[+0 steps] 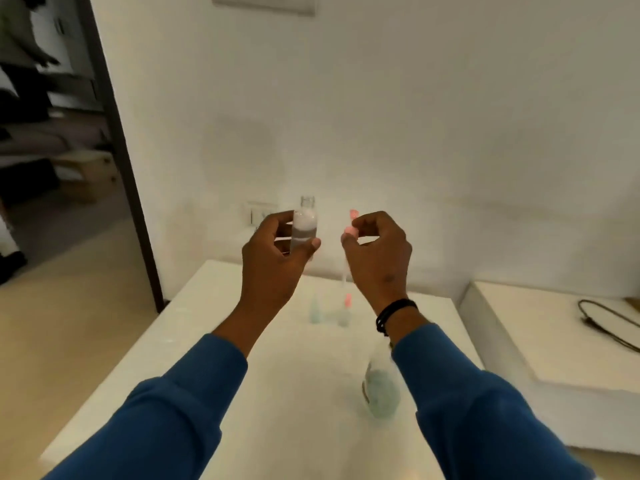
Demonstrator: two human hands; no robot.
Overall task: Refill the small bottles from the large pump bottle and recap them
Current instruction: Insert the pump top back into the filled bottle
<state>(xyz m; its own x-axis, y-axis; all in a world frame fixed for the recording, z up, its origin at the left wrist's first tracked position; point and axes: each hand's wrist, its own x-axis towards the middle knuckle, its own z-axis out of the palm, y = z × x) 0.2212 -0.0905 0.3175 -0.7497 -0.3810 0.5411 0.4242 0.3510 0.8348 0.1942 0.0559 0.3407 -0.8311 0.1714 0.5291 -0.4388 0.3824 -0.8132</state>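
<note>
My left hand (273, 258) holds a small clear bottle (305, 223) upright in the air, its neck uncapped and white liquid inside. My right hand (377, 251) is beside it, a short gap away, pinching a pink spray cap (351, 223) whose thin dip tube (344, 275) hangs down. On the white table (242, 375) below stand two more small bottles, one uncapped (316, 311) and one with a pink cap (345, 311). The large bottle (379, 389) with pale blue-green liquid stands near my right forearm, partly hidden by the sleeve; it is blurred.
A second white surface (540, 341) with a dark cable (606, 323) lies to the right. A white wall with a socket plate (261, 213) is behind the table. A dark door frame (117, 140) opens on the left, with a person beyond it.
</note>
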